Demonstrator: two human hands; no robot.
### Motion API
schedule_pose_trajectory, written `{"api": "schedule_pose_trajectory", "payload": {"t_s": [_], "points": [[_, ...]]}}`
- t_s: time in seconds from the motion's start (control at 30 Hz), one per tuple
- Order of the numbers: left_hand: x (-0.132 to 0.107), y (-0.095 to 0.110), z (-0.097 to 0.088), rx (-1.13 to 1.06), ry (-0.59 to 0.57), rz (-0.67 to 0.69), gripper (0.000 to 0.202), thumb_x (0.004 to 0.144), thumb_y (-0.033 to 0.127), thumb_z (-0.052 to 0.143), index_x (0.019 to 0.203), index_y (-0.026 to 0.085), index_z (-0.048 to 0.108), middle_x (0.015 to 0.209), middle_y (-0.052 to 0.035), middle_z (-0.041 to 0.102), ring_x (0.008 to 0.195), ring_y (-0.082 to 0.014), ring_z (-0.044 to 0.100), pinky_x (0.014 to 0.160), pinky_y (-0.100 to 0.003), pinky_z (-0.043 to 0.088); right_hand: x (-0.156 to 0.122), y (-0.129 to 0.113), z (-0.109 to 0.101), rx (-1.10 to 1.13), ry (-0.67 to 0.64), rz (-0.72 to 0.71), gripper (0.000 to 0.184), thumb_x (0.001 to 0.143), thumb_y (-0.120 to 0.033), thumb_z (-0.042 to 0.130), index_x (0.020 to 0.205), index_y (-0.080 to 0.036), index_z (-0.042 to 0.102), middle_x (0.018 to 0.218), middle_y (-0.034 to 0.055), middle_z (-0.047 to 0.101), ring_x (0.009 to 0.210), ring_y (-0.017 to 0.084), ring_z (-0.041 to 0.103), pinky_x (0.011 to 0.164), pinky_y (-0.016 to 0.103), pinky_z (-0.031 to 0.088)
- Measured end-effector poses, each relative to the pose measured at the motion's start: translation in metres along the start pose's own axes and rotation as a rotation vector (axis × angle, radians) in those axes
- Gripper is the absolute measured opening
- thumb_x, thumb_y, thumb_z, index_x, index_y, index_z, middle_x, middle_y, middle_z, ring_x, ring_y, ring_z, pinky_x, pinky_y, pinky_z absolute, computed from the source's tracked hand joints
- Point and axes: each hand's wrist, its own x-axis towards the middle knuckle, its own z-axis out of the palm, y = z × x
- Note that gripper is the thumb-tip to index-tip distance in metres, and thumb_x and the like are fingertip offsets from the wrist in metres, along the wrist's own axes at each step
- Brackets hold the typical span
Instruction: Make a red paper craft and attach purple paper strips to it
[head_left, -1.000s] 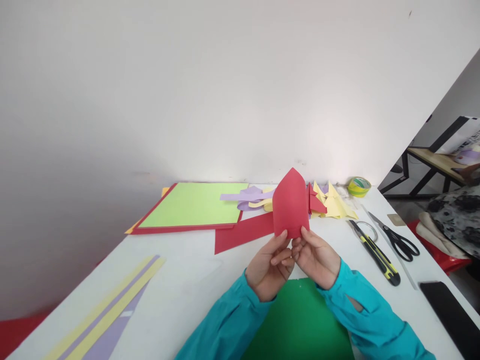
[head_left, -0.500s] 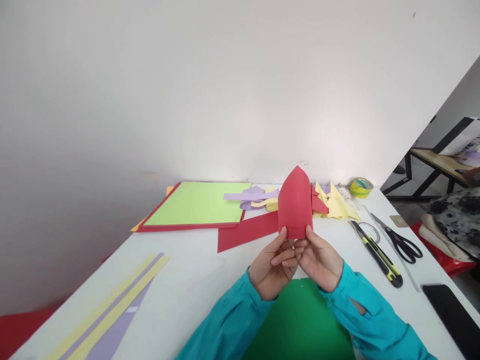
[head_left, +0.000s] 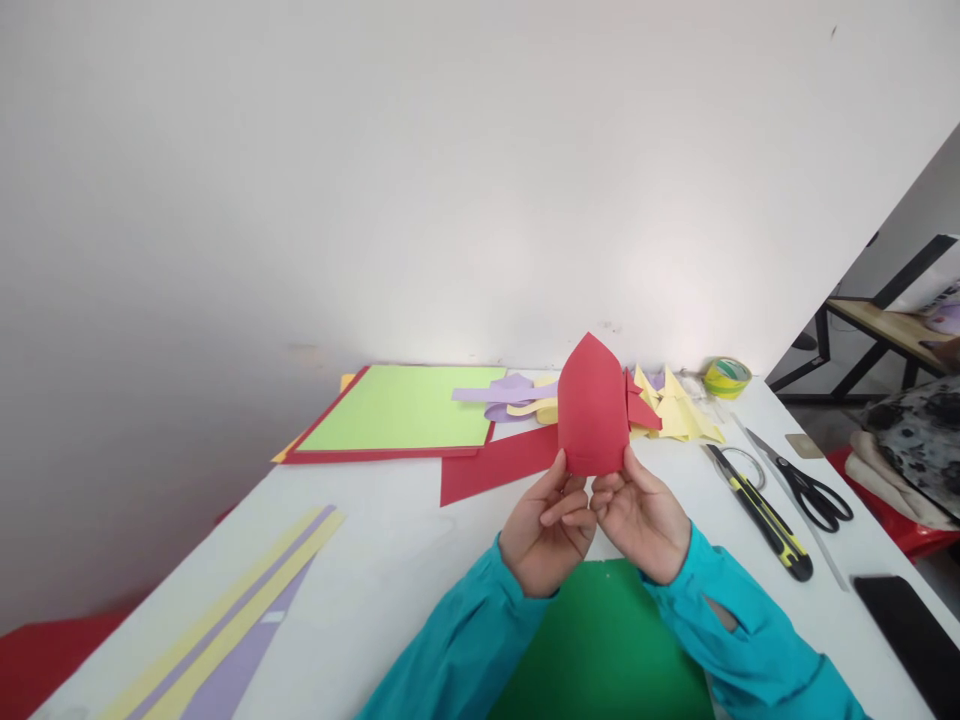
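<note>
Both my hands hold a curved red paper piece (head_left: pixel 592 405) with a pointed top, upright above the white table (head_left: pixel 390 560). My left hand (head_left: pixel 546 528) pinches its lower left edge between thumb and fingers. My right hand (head_left: pixel 642 516) pinches its lower right edge. Teal sleeves cover both my arms. A dark green sheet (head_left: pixel 604 645) lies on the table under my wrists.
A light green sheet (head_left: pixel 401 408) on red paper lies at the back left, with a red strip (head_left: pixel 495 465) beside it. Purple and yellow scraps (head_left: pixel 675 410), a tape roll (head_left: pixel 726 377), a utility knife (head_left: pixel 765 512), scissors (head_left: pixel 806 488) and a black phone (head_left: pixel 911 635) lie right. Yellow and purple strips (head_left: pixel 225 630) lie front left.
The red paper piece has shifted slightly right and its lower edge now looks flatter between my fingers. My hands have barely moved.
</note>
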Motion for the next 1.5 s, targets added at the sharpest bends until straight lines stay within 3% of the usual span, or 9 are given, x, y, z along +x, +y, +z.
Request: {"api": "schedule_pose_trajectory", "payload": {"t_s": [0.23, 0.7, 0.9, 1.1, 1.23, 1.5], "points": [[0.001, -0.001, -0.003, -0.069, -0.033, -0.010, 0.043, 0.095, 0.037, 0.030, 0.082, 0.016, 0.066, 0.082, -0.0025, 0.072, 0.032, 0.0015, 0.031, 0.039, -0.014, 0.036, 0.004, -0.002, -0.004, 0.018, 0.029, -0.003, 0.016, 0.085, -0.031, 0.058, 0.082, -0.017, 0.063, 0.059, -0.0026, 0.063, 0.056, 0.007, 0.058, 0.054, 0.017, 0.050], [0.001, -0.003, -0.001, -0.079, 0.046, -0.025, 0.039, 0.093, 0.036, 0.037, 0.085, 0.013, 0.067, 0.081, -0.0065, 0.072, 0.030, 0.0007, 0.029, 0.038, -0.015, 0.036, 0.004, -0.001, -0.001, 0.056, 0.061, 0.022, 0.022, 0.087, -0.031, 0.054, 0.077, -0.014, 0.063, 0.057, -0.0005, 0.063, 0.053, 0.009, 0.059, 0.054, 0.019, 0.051], [0.002, -0.003, -0.003, -0.037, 0.021, -0.021, 0.043, 0.094, 0.036, 0.036, 0.081, 0.010, 0.068, 0.082, -0.0113, 0.072, 0.031, 0.0014, 0.031, 0.039, -0.014, 0.037, 0.005, -0.002, -0.005, 0.027, 0.025, 0.015, 0.021, 0.088, -0.029, 0.053, 0.077, -0.014, 0.063, 0.060, 0.0005, 0.065, 0.056, 0.009, 0.060, 0.057, 0.018, 0.052], [0.002, -0.004, -0.001, -0.011, 0.080, -0.064, 0.037, 0.094, 0.022, 0.035, 0.082, 0.005, 0.066, 0.080, -0.0148, 0.071, 0.030, 0.0022, 0.031, 0.037, -0.013, 0.038, 0.006, -0.002, -0.006, 0.001, -0.006, 0.035, 0.023, 0.087, -0.030, 0.055, 0.072, -0.013, 0.062, 0.060, -0.0001, 0.065, 0.057, 0.008, 0.060, 0.059, 0.018, 0.052], [0.002, -0.005, 0.001, -0.007, 0.094, -0.091, 0.039, 0.094, 0.023, 0.036, 0.078, 0.004, 0.065, 0.076, -0.0162, 0.070, 0.030, 0.0040, 0.029, 0.037, -0.011, 0.036, 0.005, -0.004, -0.006, 0.006, -0.005, 0.070, 0.025, 0.088, -0.029, 0.052, 0.072, -0.013, 0.061, 0.063, 0.0003, 0.065, 0.060, 0.008, 0.060, 0.060, 0.020, 0.053], [0.000, -0.007, 0.003, -0.015, 0.058, -0.072, 0.043, 0.095, 0.025, 0.032, 0.078, 0.005, 0.066, 0.077, -0.0142, 0.070, 0.030, 0.0048, 0.030, 0.037, -0.010, 0.035, 0.008, -0.005, -0.014, -0.032, -0.097, 0.105, 0.017, 0.082, -0.031, 0.062, 0.085, -0.014, 0.061, 0.065, -0.0009, 0.065, 0.060, 0.010, 0.061, 0.060, 0.025, 0.055]]}}
